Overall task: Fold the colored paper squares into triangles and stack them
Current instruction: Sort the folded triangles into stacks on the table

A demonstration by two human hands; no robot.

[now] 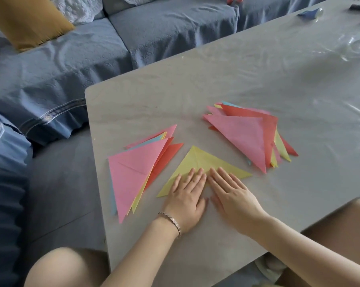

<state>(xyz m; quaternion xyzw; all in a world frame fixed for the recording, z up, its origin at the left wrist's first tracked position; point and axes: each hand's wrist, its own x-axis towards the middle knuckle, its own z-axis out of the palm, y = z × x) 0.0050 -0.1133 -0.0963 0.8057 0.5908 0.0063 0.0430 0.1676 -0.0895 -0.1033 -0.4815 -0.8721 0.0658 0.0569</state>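
— Both flat: left hand (187, 195), right hand (233, 195), fingers straight, pressing yellow triangle (199, 160), betw. 2 piles.
— Crease tip?
— Prob. sweep fingertips outward along long edge, corners kept matched.
— Room?
— Tight: left pile (129, 175) just beside, near table (257, 69) edge; right pile (245, 137) near; bare top beyond.

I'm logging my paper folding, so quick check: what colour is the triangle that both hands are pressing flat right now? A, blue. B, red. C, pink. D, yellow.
D: the left hand and the right hand both lie with straight fingers on the yellow triangle, which sits on the table between the left stack and the right stack, each topped with pink.
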